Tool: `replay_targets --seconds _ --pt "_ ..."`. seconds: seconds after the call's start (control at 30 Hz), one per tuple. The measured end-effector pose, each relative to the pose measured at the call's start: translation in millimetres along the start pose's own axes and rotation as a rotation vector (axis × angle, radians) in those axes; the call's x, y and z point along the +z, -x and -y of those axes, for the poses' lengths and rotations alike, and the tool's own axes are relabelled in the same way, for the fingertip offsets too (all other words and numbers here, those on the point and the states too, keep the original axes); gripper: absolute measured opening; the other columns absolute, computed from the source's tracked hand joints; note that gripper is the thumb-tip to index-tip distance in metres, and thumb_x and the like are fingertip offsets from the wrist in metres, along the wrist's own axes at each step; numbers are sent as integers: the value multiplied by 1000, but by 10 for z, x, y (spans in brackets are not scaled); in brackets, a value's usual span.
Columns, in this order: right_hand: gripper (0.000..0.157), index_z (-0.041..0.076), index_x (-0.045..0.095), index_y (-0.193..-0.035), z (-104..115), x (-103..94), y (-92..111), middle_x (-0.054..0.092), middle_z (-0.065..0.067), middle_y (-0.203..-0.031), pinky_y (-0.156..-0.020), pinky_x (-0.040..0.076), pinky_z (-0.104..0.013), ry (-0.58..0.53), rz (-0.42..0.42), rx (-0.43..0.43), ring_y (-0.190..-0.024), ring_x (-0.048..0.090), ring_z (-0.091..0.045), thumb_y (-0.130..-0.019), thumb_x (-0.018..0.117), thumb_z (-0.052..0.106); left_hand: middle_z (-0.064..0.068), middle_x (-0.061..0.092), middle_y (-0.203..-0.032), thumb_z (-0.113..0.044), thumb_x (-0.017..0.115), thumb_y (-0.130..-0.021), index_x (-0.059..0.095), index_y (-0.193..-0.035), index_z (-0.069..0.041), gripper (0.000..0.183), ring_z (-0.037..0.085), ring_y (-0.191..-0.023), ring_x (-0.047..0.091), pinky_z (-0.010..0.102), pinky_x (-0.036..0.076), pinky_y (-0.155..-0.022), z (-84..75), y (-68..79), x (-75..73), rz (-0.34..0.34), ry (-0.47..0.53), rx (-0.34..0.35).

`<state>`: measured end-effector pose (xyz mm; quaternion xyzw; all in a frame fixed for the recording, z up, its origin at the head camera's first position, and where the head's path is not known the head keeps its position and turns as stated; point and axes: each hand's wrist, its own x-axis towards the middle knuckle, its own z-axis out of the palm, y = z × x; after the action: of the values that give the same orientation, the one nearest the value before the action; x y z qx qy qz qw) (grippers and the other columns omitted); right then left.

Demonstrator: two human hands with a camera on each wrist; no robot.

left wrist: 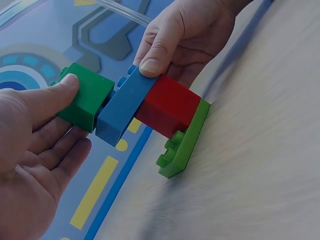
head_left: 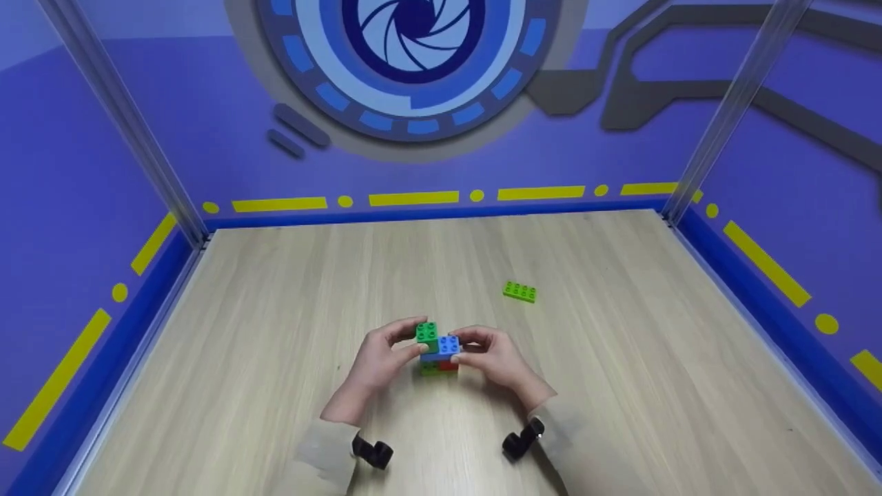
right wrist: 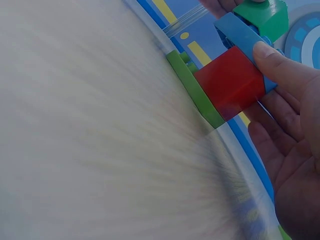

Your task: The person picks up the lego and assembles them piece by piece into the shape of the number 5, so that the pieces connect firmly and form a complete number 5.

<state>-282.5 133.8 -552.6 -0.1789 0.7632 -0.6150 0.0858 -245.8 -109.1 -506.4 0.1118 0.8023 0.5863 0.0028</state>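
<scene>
In front of the person stands a small stack of toy building bricks. Its base is a flat lime-green brick point(left wrist: 187, 145), and a red brick point(left wrist: 168, 105) sits on one end of that. Across the red one lies a blue brick point(head_left: 449, 344), overhanging to the left. My left hand point(head_left: 379, 355) pinches a green brick point(head_left: 426, 336) between thumb and fingers, over the left part of the blue brick; a narrow dark gap shows between the two in the left wrist view. With thumb and fingers, my right hand point(head_left: 497, 357) grips the blue brick's right end.
Another lime-green brick point(head_left: 519, 292) with several studs lies farther back on the wooden table point(head_left: 275, 310), right of the stack. Purple-blue panels point(head_left: 193, 131) with yellow markings border the table at the back and both sides.
</scene>
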Motion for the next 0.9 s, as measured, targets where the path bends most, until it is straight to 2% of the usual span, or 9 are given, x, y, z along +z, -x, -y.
replay_targets --seconds 0.1,0.2,0.33,0.7,0.9 --pt "40 0 71 -124 5 1 -1 73 -18 -121 -95 59 -24 -5 -1 -2 -111 71 -21 -88 82 12 9 69 -137 -17 76 -93 67 -136 -14 43 32 -129 63 55 48 -113 -24 -2 -1 -3 -52 20" --pt "39 -1 70 -124 7 -1 -5 73 -19 -121 -94 59 -22 -13 0 -11 -111 71 -22 -88 82 11 10 69 -136 -16 76 -93 68 -135 -12 44 32 -125 65 55 50 -111 -49 -6 -3 2 -118 70" --pt "39 -3 70 -123 19 0 -16 73 -21 -120 -94 59 -21 -27 3 -29 -110 71 -22 -88 81 9 10 70 -135 -16 77 -92 68 -136 -12 44 32 -123 66 54 51 -109 -66 -18 -6 4 -159 99" --pt "39 -1 71 -123 -9 4 -4 73 -19 -120 -99 59 -31 -1 -6 -39 -108 71 -16 -88 82 12 8 73 -127 -18 77 -93 67 -134 -14 42 29 -120 66 56 50 -110 9 -5 18 -6 -69 55" --pt "39 -1 70 -123 -34 -12 1 73 -18 -120 -98 59 -30 9 -5 -37 -109 71 -14 -88 82 13 8 72 -128 -17 77 -92 68 -133 -14 42 30 -121 66 58 49 -110 12 16 35 -14 -90 73"
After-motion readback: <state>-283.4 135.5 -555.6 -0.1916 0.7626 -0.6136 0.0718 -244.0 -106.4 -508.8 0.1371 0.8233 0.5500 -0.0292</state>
